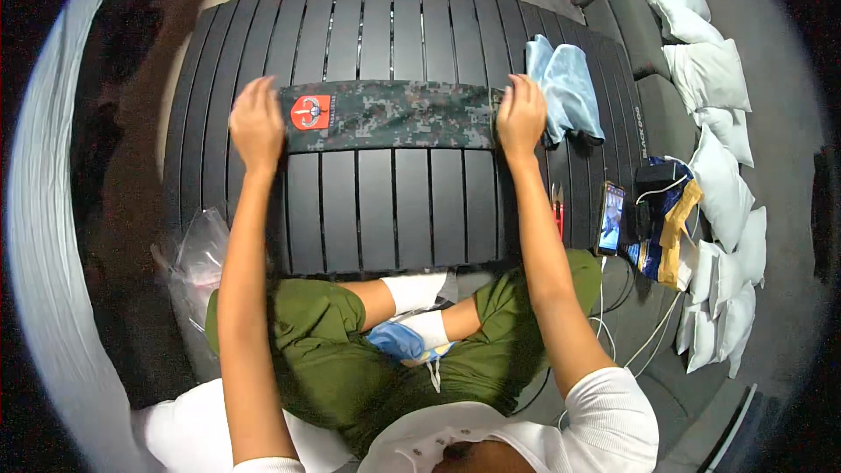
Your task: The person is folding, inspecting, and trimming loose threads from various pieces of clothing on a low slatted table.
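A strip of dark camouflage cloth (403, 116), folded into a long flat band, lies across the slatted black table (385, 210). Near its left end sits a red-orange patch (309, 112) with a pale emblem. My left hand (257, 127) grips the left end of the band, its fingers curled and slightly blurred. At the opposite end, my right hand (521, 118) has its fingers closed on the cloth's edge. Between both hands the band is stretched fairly straight. Just right of my right hand lies a crumpled light-blue cloth (565, 88).
Red-handled scissors (559, 215) and a phone (611, 219) are at the table's right side. Beyond them sits a blue-and-gold package (670, 232) with white cables. White pillows (723, 180) line the right. A clear plastic bag (200, 258) rests at the left.
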Demonstrator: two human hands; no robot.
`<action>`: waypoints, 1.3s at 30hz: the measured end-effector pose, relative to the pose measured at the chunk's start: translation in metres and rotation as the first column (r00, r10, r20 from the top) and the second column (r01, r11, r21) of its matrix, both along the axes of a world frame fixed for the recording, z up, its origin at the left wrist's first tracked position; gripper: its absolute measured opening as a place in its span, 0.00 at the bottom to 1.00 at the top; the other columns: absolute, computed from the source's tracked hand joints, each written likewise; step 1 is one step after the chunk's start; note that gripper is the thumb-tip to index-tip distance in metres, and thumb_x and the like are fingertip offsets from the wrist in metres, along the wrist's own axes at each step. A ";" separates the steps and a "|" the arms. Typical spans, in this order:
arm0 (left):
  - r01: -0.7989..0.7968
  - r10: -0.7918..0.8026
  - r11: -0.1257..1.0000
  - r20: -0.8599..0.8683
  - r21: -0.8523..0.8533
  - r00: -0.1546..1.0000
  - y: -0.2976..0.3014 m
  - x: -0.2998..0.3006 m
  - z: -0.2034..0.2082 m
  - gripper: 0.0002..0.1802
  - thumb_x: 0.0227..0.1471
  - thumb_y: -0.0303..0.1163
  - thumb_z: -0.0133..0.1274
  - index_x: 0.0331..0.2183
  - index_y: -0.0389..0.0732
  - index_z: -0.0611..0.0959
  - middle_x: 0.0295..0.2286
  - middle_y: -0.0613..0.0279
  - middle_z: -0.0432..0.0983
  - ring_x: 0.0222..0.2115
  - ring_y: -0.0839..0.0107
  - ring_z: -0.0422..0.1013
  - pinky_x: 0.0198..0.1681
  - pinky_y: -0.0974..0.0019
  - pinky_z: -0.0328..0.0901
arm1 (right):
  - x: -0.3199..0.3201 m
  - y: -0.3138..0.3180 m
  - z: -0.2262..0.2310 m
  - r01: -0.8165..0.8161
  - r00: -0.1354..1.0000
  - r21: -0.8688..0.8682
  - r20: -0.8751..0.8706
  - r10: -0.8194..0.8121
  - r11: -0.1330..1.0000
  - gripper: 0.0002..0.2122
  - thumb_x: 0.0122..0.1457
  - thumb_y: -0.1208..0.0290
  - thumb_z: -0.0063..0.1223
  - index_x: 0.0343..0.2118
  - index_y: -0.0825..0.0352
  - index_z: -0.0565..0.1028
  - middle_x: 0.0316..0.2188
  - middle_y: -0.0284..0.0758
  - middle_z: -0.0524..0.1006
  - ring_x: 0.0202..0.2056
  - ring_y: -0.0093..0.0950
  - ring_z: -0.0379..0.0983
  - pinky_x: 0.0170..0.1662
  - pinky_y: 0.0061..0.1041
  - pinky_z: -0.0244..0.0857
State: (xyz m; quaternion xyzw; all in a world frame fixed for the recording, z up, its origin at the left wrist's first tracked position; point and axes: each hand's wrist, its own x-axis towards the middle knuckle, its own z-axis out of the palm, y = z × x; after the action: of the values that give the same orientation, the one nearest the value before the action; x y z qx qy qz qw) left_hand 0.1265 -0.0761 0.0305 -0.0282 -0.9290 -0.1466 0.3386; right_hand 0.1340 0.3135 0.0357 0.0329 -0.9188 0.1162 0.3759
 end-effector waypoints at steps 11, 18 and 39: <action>0.015 0.062 0.981 0.391 -0.193 0.918 0.010 0.035 -0.028 0.29 0.50 0.54 0.38 0.53 0.56 0.62 0.55 0.62 0.52 0.56 0.65 0.46 0.57 0.50 0.37 | 0.026 -0.015 -0.024 -0.064 0.889 0.131 0.458 -0.003 0.989 0.27 0.54 0.48 0.37 0.55 0.54 0.56 0.58 0.36 0.52 0.59 0.34 0.44 0.58 0.42 0.32; -0.097 0.140 0.989 0.481 -0.115 0.866 0.019 0.092 -0.018 0.47 0.40 0.65 0.43 0.55 0.44 0.55 0.56 0.57 0.46 0.58 0.62 0.41 0.58 0.52 0.36 | 0.087 0.002 -0.019 -0.044 0.861 0.155 0.507 -0.041 0.987 0.29 0.53 0.46 0.38 0.56 0.54 0.56 0.58 0.35 0.51 0.59 0.33 0.43 0.59 0.41 0.32; -0.073 0.019 0.979 0.269 0.189 0.963 0.073 0.129 -0.001 0.21 0.53 0.45 0.40 0.45 0.47 0.72 0.52 0.51 0.56 0.52 0.52 0.50 0.53 0.51 0.44 | 0.137 0.050 0.001 0.556 0.664 -0.218 0.697 -0.271 0.802 0.24 0.38 0.52 0.59 0.34 0.66 0.73 0.32 0.43 0.75 0.39 0.40 0.68 0.42 0.35 0.61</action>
State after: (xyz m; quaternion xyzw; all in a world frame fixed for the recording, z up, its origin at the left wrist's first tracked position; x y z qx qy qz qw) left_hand 0.2551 -0.0032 0.0291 0.0470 -0.9473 -0.2324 0.2154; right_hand 0.2711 0.3634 0.0363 -0.3034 -0.9251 0.2207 0.0580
